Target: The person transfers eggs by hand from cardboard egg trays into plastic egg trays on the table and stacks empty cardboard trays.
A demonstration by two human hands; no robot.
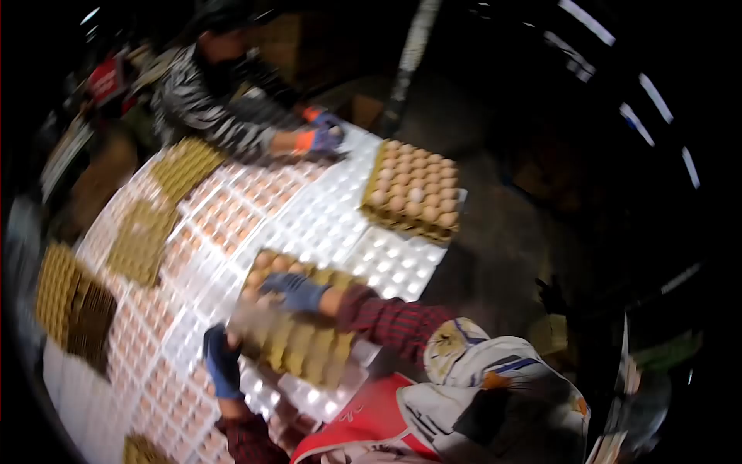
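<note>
My right hand [297, 292], in a blue-grey glove, reaches over the brown eggs [270, 263] at the far end of a pulp egg tray [309, 348]. Its fingers are curled down at the eggs; blur hides whether they grip one. The near part of that tray shows bare cups. My left hand [222, 362], gloved in blue, is curled at the tray's left side. A pale, rounded patch shows by its fingertips, too smeared to name. Beneath and around both hands lie white plastic egg trays [301, 220], some with eggs and some with bare cups.
A stack of full pulp egg trays [413, 185] stands at the table's far right corner. Bare pulp trays [139, 243] and a tall stack of them [73, 309] are on the left. Across the table, a co-worker [209, 108] in gloves leans over the white trays.
</note>
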